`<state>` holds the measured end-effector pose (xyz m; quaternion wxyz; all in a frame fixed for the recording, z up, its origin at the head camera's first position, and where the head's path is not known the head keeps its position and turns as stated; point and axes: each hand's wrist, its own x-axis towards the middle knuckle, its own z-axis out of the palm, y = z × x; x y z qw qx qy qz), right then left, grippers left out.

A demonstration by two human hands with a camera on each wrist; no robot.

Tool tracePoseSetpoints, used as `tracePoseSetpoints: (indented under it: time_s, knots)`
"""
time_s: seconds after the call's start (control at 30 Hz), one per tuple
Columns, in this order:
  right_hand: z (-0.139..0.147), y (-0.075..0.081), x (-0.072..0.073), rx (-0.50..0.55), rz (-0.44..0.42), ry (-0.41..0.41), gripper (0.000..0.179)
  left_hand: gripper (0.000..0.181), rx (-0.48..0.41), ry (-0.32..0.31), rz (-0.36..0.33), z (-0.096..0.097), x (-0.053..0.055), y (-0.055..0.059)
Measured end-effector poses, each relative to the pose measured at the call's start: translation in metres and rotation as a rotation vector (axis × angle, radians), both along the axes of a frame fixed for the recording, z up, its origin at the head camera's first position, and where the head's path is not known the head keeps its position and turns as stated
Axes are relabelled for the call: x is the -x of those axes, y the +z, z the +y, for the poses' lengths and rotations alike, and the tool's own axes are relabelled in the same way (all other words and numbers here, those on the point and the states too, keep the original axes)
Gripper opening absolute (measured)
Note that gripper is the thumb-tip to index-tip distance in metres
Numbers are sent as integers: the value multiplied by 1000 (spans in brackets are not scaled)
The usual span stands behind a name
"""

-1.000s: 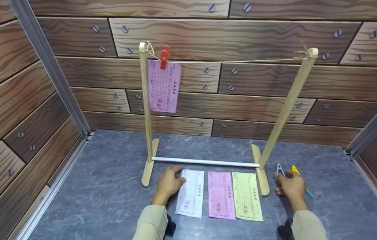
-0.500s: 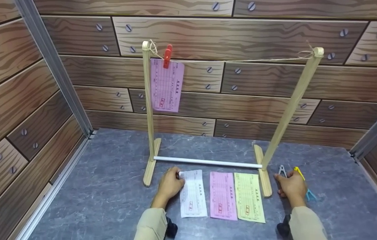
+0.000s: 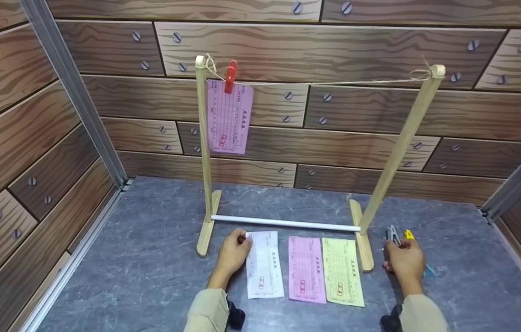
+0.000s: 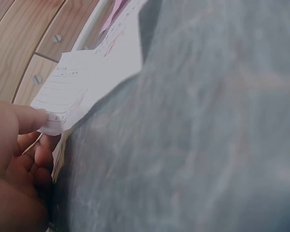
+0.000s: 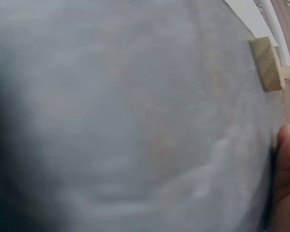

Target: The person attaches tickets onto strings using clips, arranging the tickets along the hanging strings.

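My left hand (image 3: 233,252) pinches the upper left corner of a white printed paper slip (image 3: 264,267). In the left wrist view the thumb lies over the slip (image 4: 75,92) with fingers beneath, and its edge bends up. My right hand (image 3: 405,263) holds a grey clothespin (image 3: 392,233) at its near end, fingers covering part of it. Just beyond and beside that hand lie a yellow clothespin (image 3: 408,234) and a light blue clothespin (image 3: 429,270), both partly hidden. The right wrist view catches only some fingers (image 5: 286,154) at its edge.
A wooden frame (image 3: 399,152) with a string (image 3: 348,83) across its top stands behind the slips. A red clothespin (image 3: 230,76) holds a pink slip (image 3: 229,120) on the string. Another pink slip (image 3: 305,272) and a yellow-green slip (image 3: 342,272) lie side by side.
The white slip has shifted slightly, its upper left corner now between my left fingers. The grey clothespin has turned and tilted in my right hand.
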<state>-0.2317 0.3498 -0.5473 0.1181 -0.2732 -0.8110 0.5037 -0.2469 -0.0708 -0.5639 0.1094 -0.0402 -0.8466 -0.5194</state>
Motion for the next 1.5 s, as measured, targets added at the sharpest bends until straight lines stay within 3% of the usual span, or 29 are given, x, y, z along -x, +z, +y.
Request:
tracePoseSetpoints:
  time_s: [0.33,0.73,1.13,1.5]
  knots:
    - [-4,-5,-9,90,91,-17,50,12,-70,69,-2,0,-1,-2]
    - [-3,-9,-14,139,161,-14,46,12,-163,70,58,0,-2,-6]
    - [-2,-7,-17,173,221,-14,45,4,-259,21,55,-4,-2,-8]
    - [-2,-7,-19,210,267,-5,44,6,-280,84,25,-3,-1,-5]
